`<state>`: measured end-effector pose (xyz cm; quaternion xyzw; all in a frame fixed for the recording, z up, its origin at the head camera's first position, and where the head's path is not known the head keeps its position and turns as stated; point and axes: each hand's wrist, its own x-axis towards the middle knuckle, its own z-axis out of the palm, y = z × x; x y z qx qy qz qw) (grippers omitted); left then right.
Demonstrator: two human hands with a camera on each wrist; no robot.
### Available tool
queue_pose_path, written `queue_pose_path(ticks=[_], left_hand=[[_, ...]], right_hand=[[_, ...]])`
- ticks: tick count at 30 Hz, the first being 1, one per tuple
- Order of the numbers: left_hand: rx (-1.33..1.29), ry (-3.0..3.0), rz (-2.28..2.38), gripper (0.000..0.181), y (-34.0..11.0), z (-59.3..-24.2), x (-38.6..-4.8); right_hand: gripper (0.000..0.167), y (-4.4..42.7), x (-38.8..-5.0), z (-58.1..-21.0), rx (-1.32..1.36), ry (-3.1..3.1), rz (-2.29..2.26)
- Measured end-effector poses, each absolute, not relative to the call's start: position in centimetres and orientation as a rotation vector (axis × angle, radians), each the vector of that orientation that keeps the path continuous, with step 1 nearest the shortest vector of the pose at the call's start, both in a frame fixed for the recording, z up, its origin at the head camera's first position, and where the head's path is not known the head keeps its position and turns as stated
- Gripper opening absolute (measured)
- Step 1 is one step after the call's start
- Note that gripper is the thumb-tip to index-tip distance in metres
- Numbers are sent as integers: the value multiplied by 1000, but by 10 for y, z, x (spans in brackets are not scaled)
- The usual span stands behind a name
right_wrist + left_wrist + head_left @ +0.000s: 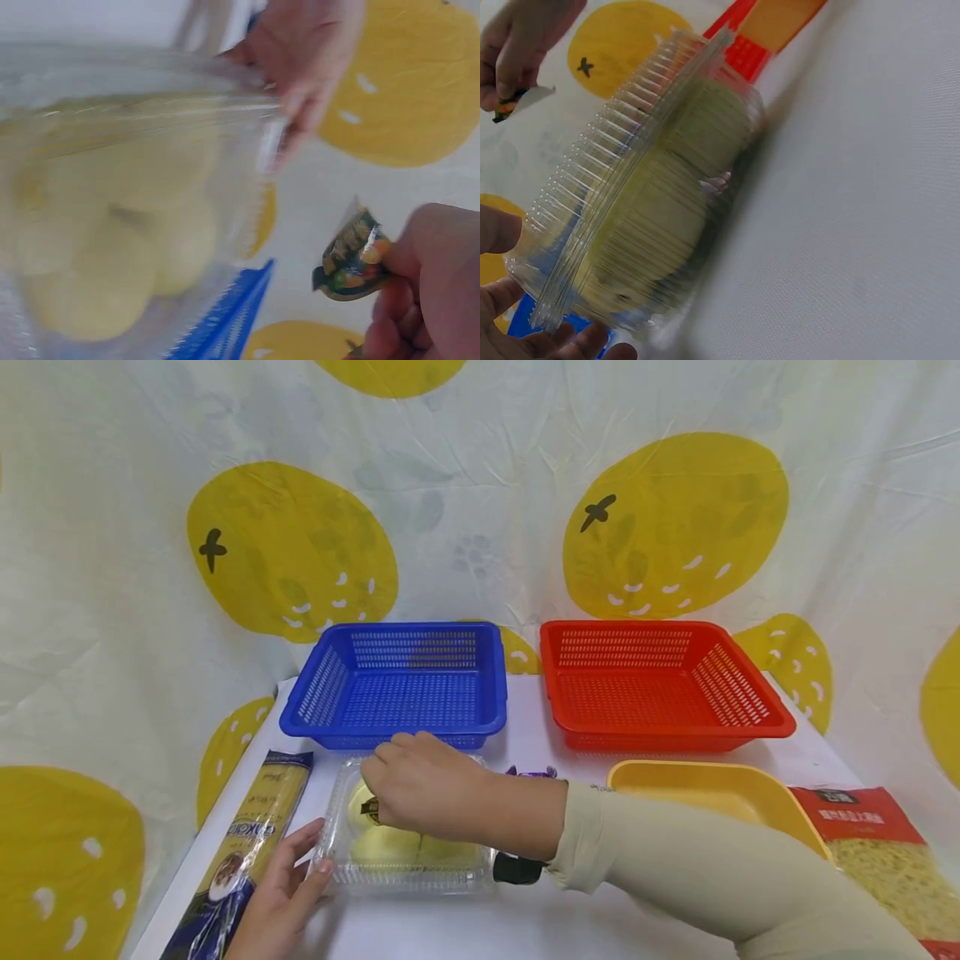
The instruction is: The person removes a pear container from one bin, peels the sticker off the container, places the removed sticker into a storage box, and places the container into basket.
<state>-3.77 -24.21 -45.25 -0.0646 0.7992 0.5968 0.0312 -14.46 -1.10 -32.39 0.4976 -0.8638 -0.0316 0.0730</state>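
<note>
Right hand: here it is, your right hand (431, 787) up above the box, thumb and fingers pinching the label!
Label: small and dark green with a fruit print, the label (352, 259) sits in that pinch, its pale underside showing from the left wrist, well clear of the lid.
Left hand: and your left hand (288, 887) rests at the box's left side, thumb and fingers apart, touching the plastic.
Box: clear, lid down, the box (408, 883) lies on the table (570, 927) between your hands, just in front of the blue basket.
Rounds: pale yellow rounds (97, 300) crowd together inside it.
Long pack: off to the left, the long pack (251, 835) lies slantwise beside your left hand.
Purple wrapper: just past your right forearm, the purple wrapper (534, 773) peeks out.
Baskets: at the back, blue basket (408, 702) left, red basket (626, 697) right.
Far right: the yellow tray (697, 789), partly behind your sleeve (660, 852), then the noodle bag (877, 856).
Backdrop: a fruit-print curtain (480, 493) hangs behind.
</note>
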Motion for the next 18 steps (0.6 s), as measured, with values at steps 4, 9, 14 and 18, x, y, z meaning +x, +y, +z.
queue_pose_path(ticks=[4,9,14,18], left_hand=[[-193,2448,1859,58,-241,-452,-38],[-198,2450,1856,58,-241,-451,-37],[-217,2436,1846,59,-241,-452,-37],[-225,2434,1852,59,-241,-452,-37]], right_hand=[[14,-9,-138,-308,1523,-2639,-105],[14,-3,-135,-302,1522,-2718,-122],[12,4,-135,-303,1506,-2816,-88],[12,10,-132,-303,1485,-2815,-134]])
